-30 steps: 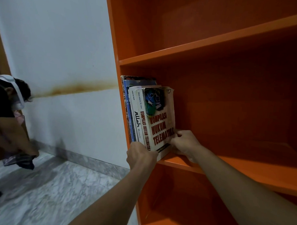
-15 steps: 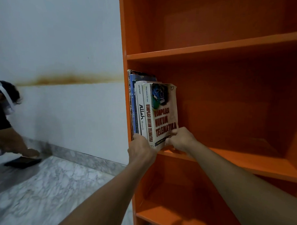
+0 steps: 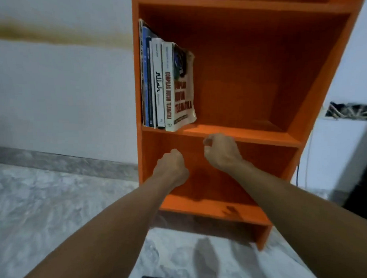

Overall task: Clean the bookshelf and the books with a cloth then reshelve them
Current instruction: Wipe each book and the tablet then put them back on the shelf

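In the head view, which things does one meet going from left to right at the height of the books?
White wall → blue book → white Allah book → Telematika book → bookshelf's right side panel

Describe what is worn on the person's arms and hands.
Nothing shows: the left hand and right hand are bare, with no gloves, rings or watch visible. The left forearm and right forearm are uncovered down to the picture's edge; no sleeve in view.
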{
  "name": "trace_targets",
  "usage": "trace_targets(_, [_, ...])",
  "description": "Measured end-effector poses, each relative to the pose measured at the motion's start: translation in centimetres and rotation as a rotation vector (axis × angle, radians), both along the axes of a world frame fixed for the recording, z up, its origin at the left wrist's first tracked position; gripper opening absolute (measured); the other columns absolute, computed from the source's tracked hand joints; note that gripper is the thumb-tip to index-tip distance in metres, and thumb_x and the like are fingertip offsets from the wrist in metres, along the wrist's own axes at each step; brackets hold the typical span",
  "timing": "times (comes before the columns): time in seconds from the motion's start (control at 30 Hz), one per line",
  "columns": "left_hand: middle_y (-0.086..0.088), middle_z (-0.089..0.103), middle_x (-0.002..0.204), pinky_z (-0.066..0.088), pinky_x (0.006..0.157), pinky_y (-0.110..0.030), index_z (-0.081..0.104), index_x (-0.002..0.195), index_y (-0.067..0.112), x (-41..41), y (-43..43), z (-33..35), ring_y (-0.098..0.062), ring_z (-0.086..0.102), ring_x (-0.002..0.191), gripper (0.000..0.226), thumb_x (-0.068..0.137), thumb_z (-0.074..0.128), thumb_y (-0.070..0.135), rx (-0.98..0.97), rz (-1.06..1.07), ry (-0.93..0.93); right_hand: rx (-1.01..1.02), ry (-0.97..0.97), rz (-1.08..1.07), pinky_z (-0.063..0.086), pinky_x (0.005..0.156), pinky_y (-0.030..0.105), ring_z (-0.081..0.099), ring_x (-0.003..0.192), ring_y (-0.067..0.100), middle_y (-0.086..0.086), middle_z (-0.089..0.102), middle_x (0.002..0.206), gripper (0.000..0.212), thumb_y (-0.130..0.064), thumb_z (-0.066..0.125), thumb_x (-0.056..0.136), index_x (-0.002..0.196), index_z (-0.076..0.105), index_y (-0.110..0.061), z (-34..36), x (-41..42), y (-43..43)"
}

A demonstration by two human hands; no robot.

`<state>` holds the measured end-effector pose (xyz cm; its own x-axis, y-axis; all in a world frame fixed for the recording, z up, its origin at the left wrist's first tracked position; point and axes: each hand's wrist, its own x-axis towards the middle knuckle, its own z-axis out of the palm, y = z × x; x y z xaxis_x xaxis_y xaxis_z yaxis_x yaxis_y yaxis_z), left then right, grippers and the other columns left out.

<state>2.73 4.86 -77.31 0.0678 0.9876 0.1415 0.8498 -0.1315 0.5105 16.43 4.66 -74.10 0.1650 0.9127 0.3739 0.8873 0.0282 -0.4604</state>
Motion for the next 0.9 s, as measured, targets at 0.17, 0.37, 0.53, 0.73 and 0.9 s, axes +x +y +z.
trace_targets(0.17, [-0.011,0.059,0.109,0.048,0.077,-0.036,0.05,0.121,0.006,4.0,-2.6,-3.1,-0.029,0.061,0.097,0.03,0.094,0.053,0.016,-0.103,-0.169,0.116,-0.214,-0.181,-0.031,0.056,0.088,0.044,0.064,0.101,0.03,0.01,0.068,0.11,0.026,-0.008,0.054,0.087,0.109,0.067,-0.008,-4.6,4.1,-4.9])
trace_targets(0.37, [-0.021,0.053,0.132,0.045,0.082,-0.042,0.049,0.127,0.001,7.8,-4.3,-7.6,-0.04,0.054,0.117,0.033,0.097,0.048,0.016,-0.184,-0.416,0.402,-0.468,-0.372,-0.046,0.052,0.091,0.044,0.059,0.106,0.033,0.014,0.061,0.121,0.037,-0.02,0.06,0.087,0.122,0.057,-0.007,-9.2,7.7,-7.1])
trace_targets(0.53, [-0.017,0.059,0.128,0.048,0.085,-0.039,0.056,0.124,0.003,9.7,-4.9,-14.8,-0.035,0.058,0.113,0.031,0.097,0.051,0.018,-0.243,-0.492,0.482,-0.649,-0.459,0.058,0.045,0.07,0.036,0.052,0.076,0.029,0.008,0.052,0.081,0.017,-0.019,0.059,0.091,0.078,0.05,-0.01,-15.9,8.1,-8.0])
trace_targets(0.73, [-0.015,0.056,0.11,0.046,0.081,-0.034,0.052,0.113,0.001,9.4,-6.8,-24.0,-0.032,0.057,0.102,0.02,0.096,0.043,0.006,-0.456,-0.482,0.473,-0.882,-0.279,0.147,0.042,0.07,0.031,0.054,0.087,0.025,0.01,0.058,0.099,0.032,-0.029,0.066,0.09,0.107,0.054,-0.004,-26.9,7.2,-13.7])
trace_targets(0.9, [-0.008,0.048,0.08,0.045,0.068,-0.034,0.043,0.077,0.012,8.3,-8.5,-28.1,-0.021,0.046,0.065,0.019,0.092,0.05,0.001,-0.62,-0.42,0.467,-0.976,-0.297,0.193,0.042,0.091,0.042,0.043,0.124,0.035,0.015,0.042,0.133,0.096,-0.059,0.079,0.066,0.137,0.036,-0.012,-33.4,6.9,-19.1])
